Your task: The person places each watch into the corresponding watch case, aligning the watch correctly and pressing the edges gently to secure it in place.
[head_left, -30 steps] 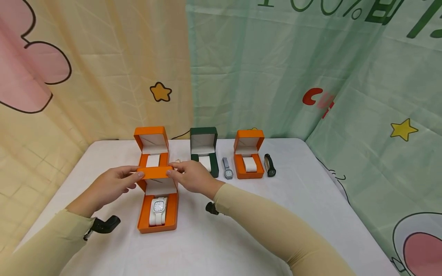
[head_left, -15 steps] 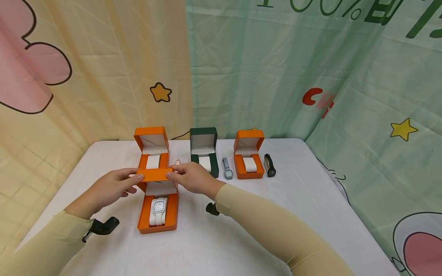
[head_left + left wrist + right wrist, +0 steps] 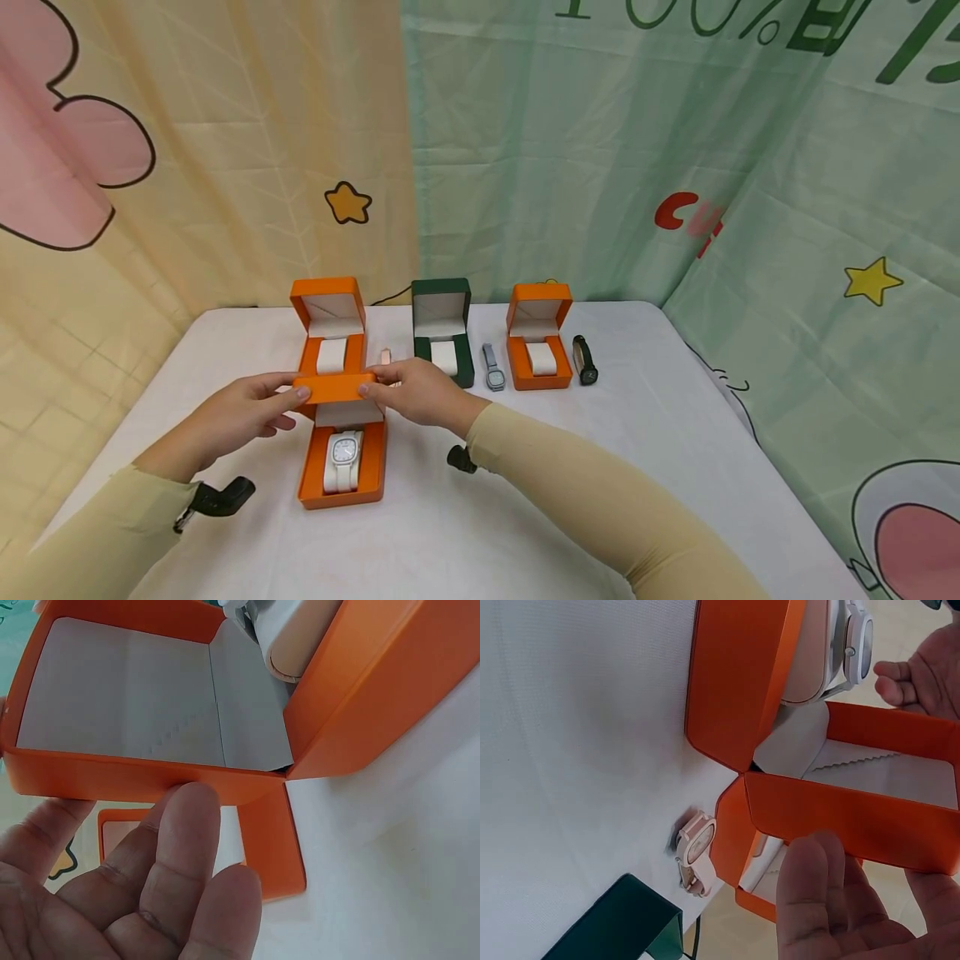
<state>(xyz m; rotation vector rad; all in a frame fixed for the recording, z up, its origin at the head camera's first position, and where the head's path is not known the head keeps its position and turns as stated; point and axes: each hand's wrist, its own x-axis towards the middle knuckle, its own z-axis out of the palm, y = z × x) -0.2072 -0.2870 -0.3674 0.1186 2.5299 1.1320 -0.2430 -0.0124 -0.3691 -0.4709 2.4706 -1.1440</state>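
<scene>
Nearest me, an orange watch box (image 3: 341,501) holds a white watch (image 3: 345,451) strapped round its white cushion. Its lid (image 3: 334,388) stands raised and tilts toward me. My left hand (image 3: 232,417) pinches the lid's left end, thumb on top. At the right end, the thumb and fingers of my right hand (image 3: 420,392) pinch the same lid. Seen from the left wrist, the pale lining (image 3: 112,690) shows inside the lid, and several fingers (image 3: 180,855) lie along its side wall. The right wrist view shows the white watch (image 3: 859,645) on edge beyond the hinge.
Behind stand another open orange box (image 3: 327,287), an open green box (image 3: 441,287) and a third orange one (image 3: 540,382), each with a bare white cushion. A pink watch (image 3: 697,847), a grey-blue watch (image 3: 494,375) and a black watch (image 3: 586,367) lie among them on white cloth.
Both hands have brought the lid slightly down and toward me, so less of its lining shows. The box base and the white watch have stayed in place.
</scene>
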